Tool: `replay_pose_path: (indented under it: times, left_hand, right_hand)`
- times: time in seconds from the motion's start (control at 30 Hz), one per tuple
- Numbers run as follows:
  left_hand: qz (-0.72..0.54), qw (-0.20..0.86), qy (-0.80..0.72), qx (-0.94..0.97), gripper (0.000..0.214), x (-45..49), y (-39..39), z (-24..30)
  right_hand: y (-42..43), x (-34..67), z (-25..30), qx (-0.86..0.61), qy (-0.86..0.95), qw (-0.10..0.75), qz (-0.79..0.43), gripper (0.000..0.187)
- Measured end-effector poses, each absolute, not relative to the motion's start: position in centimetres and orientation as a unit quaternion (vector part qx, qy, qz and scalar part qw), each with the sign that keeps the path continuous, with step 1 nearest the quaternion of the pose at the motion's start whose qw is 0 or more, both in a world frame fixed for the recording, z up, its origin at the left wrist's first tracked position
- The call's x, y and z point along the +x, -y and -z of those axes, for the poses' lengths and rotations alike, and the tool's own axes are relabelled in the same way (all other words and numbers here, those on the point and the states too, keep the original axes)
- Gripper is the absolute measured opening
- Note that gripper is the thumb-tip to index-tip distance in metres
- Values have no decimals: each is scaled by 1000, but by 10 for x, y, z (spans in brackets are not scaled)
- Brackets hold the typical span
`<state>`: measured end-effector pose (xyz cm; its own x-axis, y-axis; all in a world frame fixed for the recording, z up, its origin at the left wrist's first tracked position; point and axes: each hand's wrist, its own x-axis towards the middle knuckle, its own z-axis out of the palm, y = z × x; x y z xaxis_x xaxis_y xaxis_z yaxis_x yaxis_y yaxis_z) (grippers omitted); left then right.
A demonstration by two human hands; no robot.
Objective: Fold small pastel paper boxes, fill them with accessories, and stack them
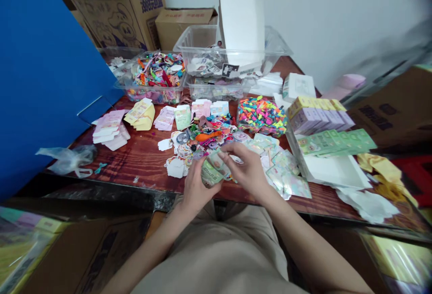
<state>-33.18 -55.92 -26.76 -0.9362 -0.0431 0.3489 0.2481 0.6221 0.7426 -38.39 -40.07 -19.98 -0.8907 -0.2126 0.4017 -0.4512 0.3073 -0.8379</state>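
Note:
A small green printed carton point(211, 173) is held upright over the table's front edge. My left hand point(195, 185) wraps round its left side and base, thumb across the lower front. At the carton's top edge, my right hand point(245, 168) has thumb and fingers closed in a pinch; whether they grip only the flap or also something small there is hidden. Just beyond both hands lies a mixed heap of small colourful trinkets point(207, 136). White die-cut pieces point(176, 167) lie left of the hands, and shiny flat packets point(283, 172) lie to the right.
Flat cartons in pink point(111, 130), yellow point(141, 114) and green point(182, 117) lie behind and left. Clear tubs point(153, 88) stand at the back, beside a heap of neon pieces point(261, 115). A white tray point(337, 172) with green cartons point(334, 142) sits right; a plastic bag point(72, 159) lies left.

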Motion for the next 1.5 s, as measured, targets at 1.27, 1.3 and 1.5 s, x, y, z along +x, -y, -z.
replay_pose_path:
  times: [1.27, 1.3, 1.5]
  left_hand:
    - [417, 149, 894, -67, 67, -339, 560, 271]
    - [417, 152, 894, -69, 67, -339, 559, 271]
    - [422, 146, 893, -63, 71, -342, 548, 270]
  right_hand:
    - [274, -548, 232, -97, 795, 38, -597, 54]
    - [278, -542, 228, -91, 789, 28, -606, 55]
    - [318, -483, 208, 40, 745, -62, -663, 51]
